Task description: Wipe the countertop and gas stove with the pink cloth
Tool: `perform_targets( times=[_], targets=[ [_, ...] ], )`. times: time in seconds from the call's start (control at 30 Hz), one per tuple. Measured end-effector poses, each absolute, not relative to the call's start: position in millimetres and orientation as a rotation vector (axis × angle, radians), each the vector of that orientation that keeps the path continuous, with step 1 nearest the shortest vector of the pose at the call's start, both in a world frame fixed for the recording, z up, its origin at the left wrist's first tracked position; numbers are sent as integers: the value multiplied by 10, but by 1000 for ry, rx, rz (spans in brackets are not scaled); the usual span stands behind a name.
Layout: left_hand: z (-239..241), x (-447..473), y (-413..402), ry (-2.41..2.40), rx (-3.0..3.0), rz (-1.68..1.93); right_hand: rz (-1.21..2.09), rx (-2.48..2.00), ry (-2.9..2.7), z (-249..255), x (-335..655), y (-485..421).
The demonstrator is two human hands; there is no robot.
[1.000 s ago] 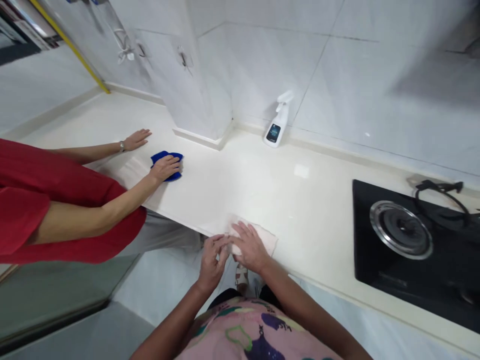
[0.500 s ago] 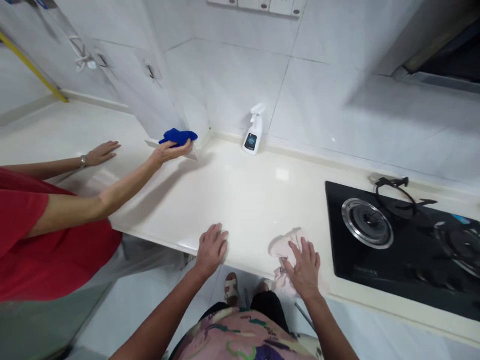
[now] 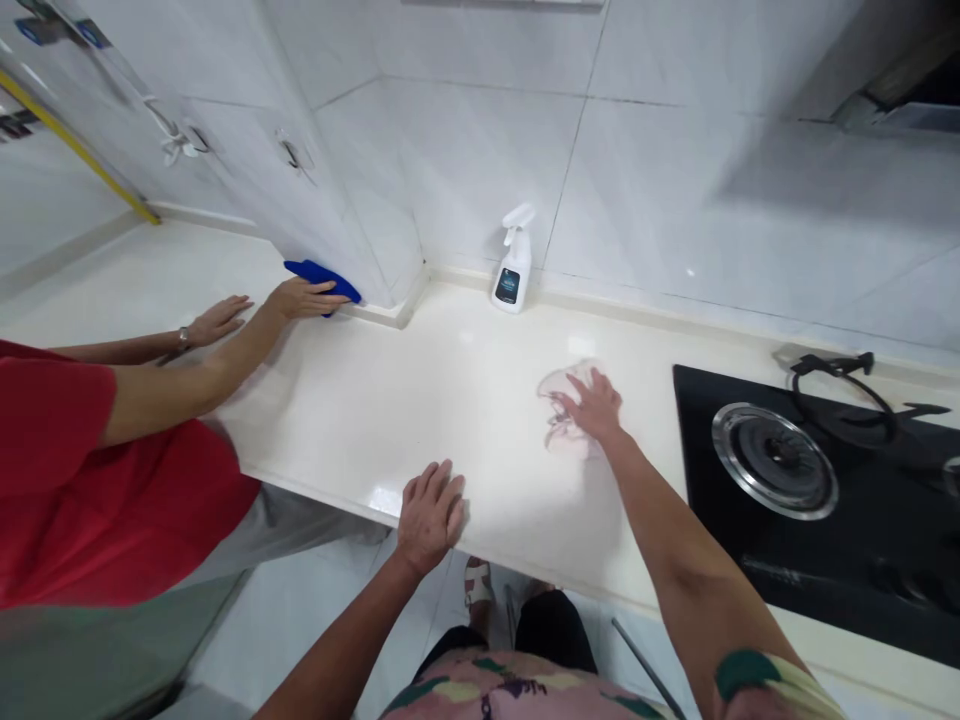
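Note:
On the white countertop [image 3: 420, 385], my right hand [image 3: 596, 405] presses a crumpled pale pink cloth [image 3: 564, 432] against the surface, its fingers bent over the fabric. The cloth lies left of the stove, partly covered by the hand. My left hand [image 3: 431, 515] rests at the counter's front edge, empty, with its fingers stretched forward. Beyond both hands, a white spray bottle [image 3: 513, 262] with a dark label stands upright by the wall.
A black gas stove [image 3: 720, 540] with a pan-support ring [image 3: 885, 420] at its back fills the right side. At left, a person in a red shirt [image 3: 127, 470] holds a blue cloth [image 3: 322, 278] against the base of a jutting wall [image 3: 330, 200].
My right hand has slid the pink cloth from the front edge farther back across the counter. My left hand stays put. The other person's blue cloth has moved left and down along the wall.

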State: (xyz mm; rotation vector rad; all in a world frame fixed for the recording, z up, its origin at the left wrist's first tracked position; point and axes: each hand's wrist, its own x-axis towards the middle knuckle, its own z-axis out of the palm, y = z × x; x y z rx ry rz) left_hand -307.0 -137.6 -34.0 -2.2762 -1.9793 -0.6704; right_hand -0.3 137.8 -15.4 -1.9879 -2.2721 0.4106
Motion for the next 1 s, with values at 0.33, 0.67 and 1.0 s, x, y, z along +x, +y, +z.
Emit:
perform_targets(
  times=[0.33,0.67,1.0],
  targets=[
    [-438,-3141,-1402,-2140,-2112,-938,650,-1087,-2656,-127,-1172,-423],
    [-367,-3090,-1318,-2164,-2166,-857,563,-1309,-2510,-238,-60,-1639],
    [-292,-3042,-1307,-2182,-2200,-798,301,-1643,-2341,-344,928,-2022]
  ],
)
